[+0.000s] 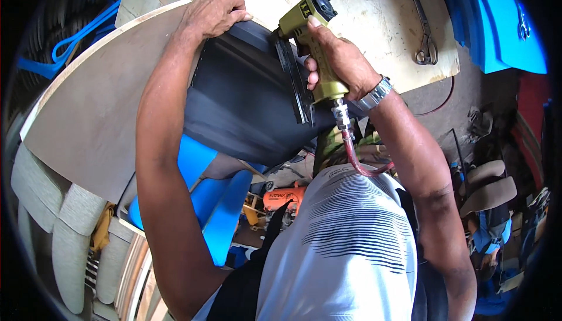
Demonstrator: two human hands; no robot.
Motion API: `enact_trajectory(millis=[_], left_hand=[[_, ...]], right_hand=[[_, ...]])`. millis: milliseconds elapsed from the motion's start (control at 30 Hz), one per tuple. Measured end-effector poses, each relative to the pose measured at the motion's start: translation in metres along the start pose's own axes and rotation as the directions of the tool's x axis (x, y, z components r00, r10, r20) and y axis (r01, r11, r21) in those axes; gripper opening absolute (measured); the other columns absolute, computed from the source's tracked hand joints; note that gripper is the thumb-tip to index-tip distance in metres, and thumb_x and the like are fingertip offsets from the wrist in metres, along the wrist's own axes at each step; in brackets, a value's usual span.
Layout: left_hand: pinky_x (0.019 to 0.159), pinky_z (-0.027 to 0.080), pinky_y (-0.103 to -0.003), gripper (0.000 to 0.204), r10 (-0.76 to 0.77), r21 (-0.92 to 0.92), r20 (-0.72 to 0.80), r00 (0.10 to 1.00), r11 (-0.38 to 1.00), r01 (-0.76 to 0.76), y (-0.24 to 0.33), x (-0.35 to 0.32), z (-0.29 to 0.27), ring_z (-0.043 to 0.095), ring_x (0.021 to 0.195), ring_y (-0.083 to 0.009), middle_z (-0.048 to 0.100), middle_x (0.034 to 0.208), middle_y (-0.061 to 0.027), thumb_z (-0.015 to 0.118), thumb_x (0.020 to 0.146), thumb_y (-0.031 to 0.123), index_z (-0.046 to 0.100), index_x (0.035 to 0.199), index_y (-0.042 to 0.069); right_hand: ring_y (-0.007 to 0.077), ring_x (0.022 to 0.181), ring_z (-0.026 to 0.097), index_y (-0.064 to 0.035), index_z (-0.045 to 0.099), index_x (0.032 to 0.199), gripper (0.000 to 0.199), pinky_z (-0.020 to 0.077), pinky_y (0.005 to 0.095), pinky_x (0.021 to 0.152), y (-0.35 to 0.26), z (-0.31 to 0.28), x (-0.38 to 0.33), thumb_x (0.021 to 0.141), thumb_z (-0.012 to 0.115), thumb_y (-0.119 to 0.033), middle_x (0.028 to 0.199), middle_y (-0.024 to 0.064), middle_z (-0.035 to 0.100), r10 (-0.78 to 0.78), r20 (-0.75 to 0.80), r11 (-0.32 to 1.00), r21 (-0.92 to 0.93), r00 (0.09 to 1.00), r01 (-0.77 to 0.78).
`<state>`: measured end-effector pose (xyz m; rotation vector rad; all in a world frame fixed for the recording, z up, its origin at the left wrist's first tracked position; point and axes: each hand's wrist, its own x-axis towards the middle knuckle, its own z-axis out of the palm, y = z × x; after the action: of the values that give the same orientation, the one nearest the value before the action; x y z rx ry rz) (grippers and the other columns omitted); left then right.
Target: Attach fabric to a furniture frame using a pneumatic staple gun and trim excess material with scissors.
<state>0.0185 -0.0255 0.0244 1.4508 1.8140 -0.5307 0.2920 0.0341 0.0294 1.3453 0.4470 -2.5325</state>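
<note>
While the pale tabletop (374, 34) spreads across the far side, a big brown curved panel (93, 104) sweeps from there down the left, its rounded pale edge facing outward. Between the person's arms lies a black sheet (240, 98), smooth and slightly creased; its far edge crosses the near part of the tabletop and its broad face slopes toward the person's torso. Along the left it meets the panel under the left forearm.

Over the right part of the sheet stands the olive-green staple gun (322, 46), its grip's long axis slanting from far left to near right, the hose end toward the person. Its black magazine (293, 81) runs nearly alongside, and the nose points left at the sheet's far edge; I cannot tell whether it touches. To the gun's right, pale wood shows as far as the scissors (426, 28). A red hose (351, 151) curves from the metal coupling toward the right forearm.

The right hand (342, 57) is wrapped around the grip, thumb up near the head, two fingertips showing between grip and magazine. The left hand (213, 14) has its fingers together, bent over the sheet's far edge; whether they pinch or only press is hidden.
</note>
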Motion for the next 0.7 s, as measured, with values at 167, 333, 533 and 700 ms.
enact_trajectory(millis=[167, 333, 533, 700], left_hand=[[0.079, 0.051, -0.045, 0.033, 0.026, -0.040, -0.036, 0.999, 0.999, -0.027, -0.006, 0.006, 0.005, 0.067, 0.084, -0.0319, 0.070, 0.082, -0.0101, 0.063, 0.089, 0.047, 0.070, 0.095, 0.015], [0.079, 0.050, -0.046, 0.032, 0.006, -0.025, -0.015, 1.000, 1.000, -0.007, -0.008, 0.005, 0.007, 0.066, 0.085, -0.0329, 0.069, 0.083, -0.0115, 0.062, 0.089, 0.046, 0.069, 0.096, 0.015], [0.079, 0.050, -0.047, 0.030, 0.040, -0.006, 0.011, 0.999, 0.999, -0.040, -0.013, 0.015, 0.008, 0.066, 0.086, -0.0346, 0.069, 0.086, -0.0149, 0.059, 0.092, 0.040, 0.068, 0.098, 0.012], [0.079, 0.050, -0.045, 0.031, 0.079, -0.030, 0.126, 0.989, 0.997, -0.076, -0.030, 0.027, -0.001, 0.067, 0.085, -0.0323, 0.070, 0.089, -0.0166, 0.058, 0.092, 0.034, 0.068, 0.099, 0.005]], right_hand=[[0.0171, 0.053, 0.062, 0.0044, 0.052, 0.121, 0.064, 0.0559, 0.0351, 0.050, -0.007, 0.018, 0.011, 0.096, 0.052, -0.055, 0.071, 0.0057, 0.059, -0.060, 0.003, 0.998, -0.004, 0.998, 0.060], [0.0180, 0.054, 0.063, 0.0045, 0.053, 0.110, 0.059, 0.0571, 0.0357, 0.051, -0.006, 0.021, 0.025, 0.097, 0.052, -0.053, 0.072, 0.0069, 0.060, -0.061, 0.040, 0.997, 0.040, 0.997, 0.060], [0.0180, 0.054, 0.063, 0.0039, 0.055, 0.103, 0.057, 0.0572, 0.0357, 0.051, -0.009, 0.037, 0.036, 0.097, 0.052, -0.052, 0.070, 0.0067, 0.060, -0.110, 0.042, 0.991, 0.075, 0.993, 0.107], [0.0184, 0.054, 0.063, 0.0043, 0.054, 0.108, 0.057, 0.0574, 0.0361, 0.050, -0.011, 0.030, 0.026, 0.097, 0.053, -0.051, 0.071, 0.0076, 0.060, -0.073, 0.080, 0.994, 0.082, 0.994, 0.067]])
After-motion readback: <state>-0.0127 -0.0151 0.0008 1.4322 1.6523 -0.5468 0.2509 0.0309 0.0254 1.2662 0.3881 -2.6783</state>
